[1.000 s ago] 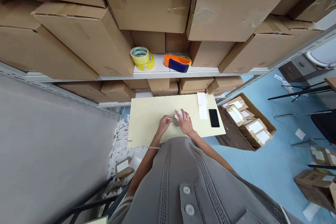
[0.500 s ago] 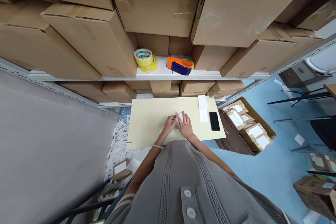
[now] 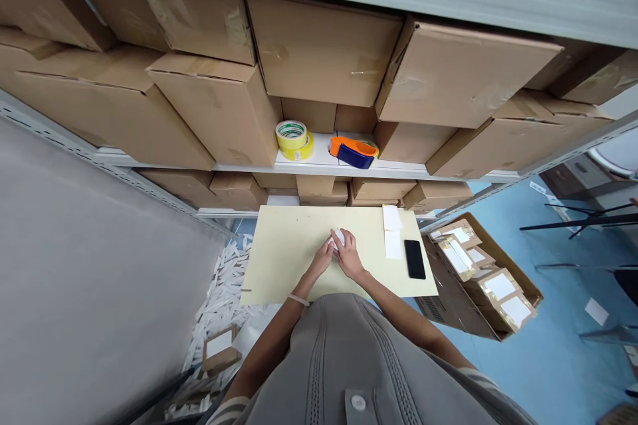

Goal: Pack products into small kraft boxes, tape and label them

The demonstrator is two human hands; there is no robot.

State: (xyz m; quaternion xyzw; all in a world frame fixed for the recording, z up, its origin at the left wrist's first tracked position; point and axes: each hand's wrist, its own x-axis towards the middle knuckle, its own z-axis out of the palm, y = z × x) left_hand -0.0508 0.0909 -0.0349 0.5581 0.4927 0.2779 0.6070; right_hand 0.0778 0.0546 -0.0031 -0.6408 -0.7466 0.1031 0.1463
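Note:
Over the pale yellow table my two hands meet. A small white object, too small to identify, is held between them. My left hand has its fingers closed at the object's left side. My right hand curls over it from the right, hiding part of it. To the right, white label sheets lie near the table's far edge, and a black phone rests beside them.
Above the table, a shelf holds cardboard boxes, yellow tape rolls and an orange and blue tape dispenser. A large carton of labelled boxes stands on the floor at right. White paper strips cover the floor at left.
The camera view has tilted upward, so the shelf and table appear lower. My hands stay together on the white object, with my right fingers now more curled around it.

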